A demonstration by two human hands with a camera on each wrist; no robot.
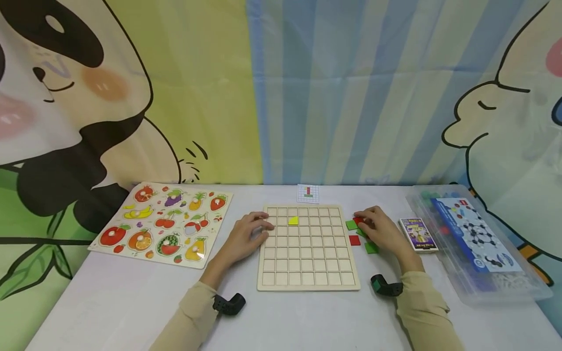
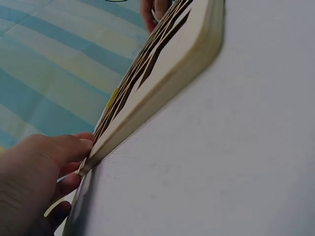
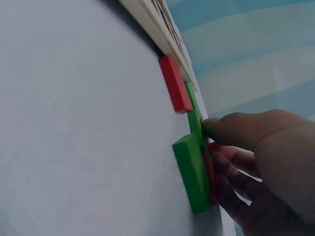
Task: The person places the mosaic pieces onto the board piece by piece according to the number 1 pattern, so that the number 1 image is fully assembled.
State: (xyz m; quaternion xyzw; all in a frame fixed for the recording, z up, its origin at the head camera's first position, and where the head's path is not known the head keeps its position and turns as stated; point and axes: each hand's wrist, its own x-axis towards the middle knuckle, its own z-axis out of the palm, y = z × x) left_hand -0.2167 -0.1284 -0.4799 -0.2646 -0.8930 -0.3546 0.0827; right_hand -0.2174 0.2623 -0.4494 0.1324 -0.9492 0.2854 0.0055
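Observation:
A pale wooden grid board [image 1: 309, 287] lies flat, with one yellow tile [image 1: 293, 221] in an upper cell. My left hand [image 1: 246, 235] rests its fingertips against the board's left edge, fingers loosely bent. To the right of the board, my right hand [image 1: 383, 231] holds a red tile [image 1: 358, 221] between thumb and fingers, low among the loose pieces. Around it lie a second red tile [image 1: 354, 240], a green tile [image 1: 351, 224] and another green tile [image 1: 371, 248]. Part of the pile is hidden under the fingers. Behind the board is a small printed grid card [image 1: 308, 193].
A fruit picture board [image 1: 164, 224] lies on the left of the white table [image 1: 303, 321]. On the right are a small purple card box [image 1: 418, 235] and a clear plastic case [image 1: 478, 287] with a blue booklet [image 1: 476, 234] on it. A printed curtain [image 1: 333, 97] hangs behind.

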